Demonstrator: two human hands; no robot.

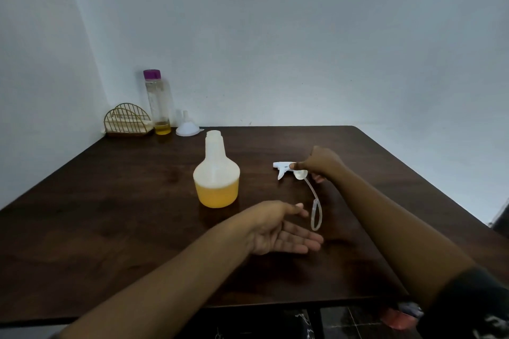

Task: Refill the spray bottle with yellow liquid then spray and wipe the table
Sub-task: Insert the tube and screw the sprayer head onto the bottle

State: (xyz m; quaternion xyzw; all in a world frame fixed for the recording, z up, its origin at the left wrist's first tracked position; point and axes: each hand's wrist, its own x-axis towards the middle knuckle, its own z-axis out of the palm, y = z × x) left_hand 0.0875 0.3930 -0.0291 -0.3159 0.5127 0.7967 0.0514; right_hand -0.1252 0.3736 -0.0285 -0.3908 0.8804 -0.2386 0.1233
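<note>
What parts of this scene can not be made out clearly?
Head view:
- Right hand: its fingers are mostly hidden by the hand's own back, at the spray head.
- Wire holder contents: too small, too far.
- Red thing below the table: blurred, partly covered by the sleeve.

spray bottle: white, yellow liquid | table: dark brown | cap: purple

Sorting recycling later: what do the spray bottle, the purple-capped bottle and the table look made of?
Spray bottle: translucent matte plastic, yellow liquid shows through. Purple-capped bottle: clear glossy glass or plastic, unclear. Table: dark wood or laminate, grain visible.
</note>
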